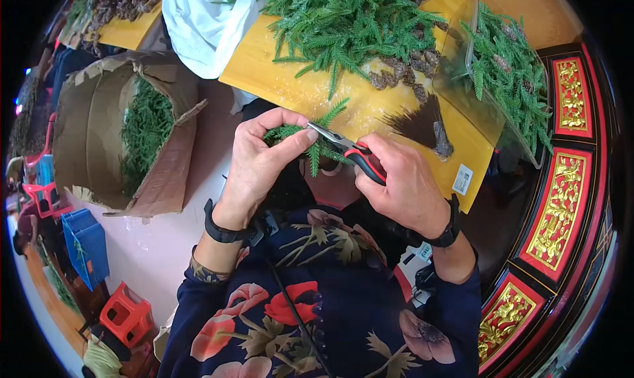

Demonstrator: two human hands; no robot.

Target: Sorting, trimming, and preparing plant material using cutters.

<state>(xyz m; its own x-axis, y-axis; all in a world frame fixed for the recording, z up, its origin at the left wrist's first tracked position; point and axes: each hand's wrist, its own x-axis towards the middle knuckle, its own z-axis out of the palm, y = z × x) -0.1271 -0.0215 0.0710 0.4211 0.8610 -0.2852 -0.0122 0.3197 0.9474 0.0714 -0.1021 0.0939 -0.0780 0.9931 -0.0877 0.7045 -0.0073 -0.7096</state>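
Observation:
Between the fingers of my left hand (254, 157) is a small artificial pine sprig (316, 155), its green needles spreading out past the fingertips. My right hand (403, 180) is wrapped round the red and black handles of a pair of pliers (345, 143). The metal jaws of the pliers meet the sprig at my left thumb and forefinger; what exactly they grip is too small to tell. Just beyond, on a yellow board (264, 68), lies a heap of green pine sprigs (350, 21), with brown pine cones (396, 74) along its near edge.
A bundle of thin brown stems (419, 124) lies on the board. At right stands a clear bin (470, 41) of green sprigs beside red and gold carved panels (558, 209). To the left are an open cardboard box (89, 134), a blue crate (86, 246) and a red stool (127, 315).

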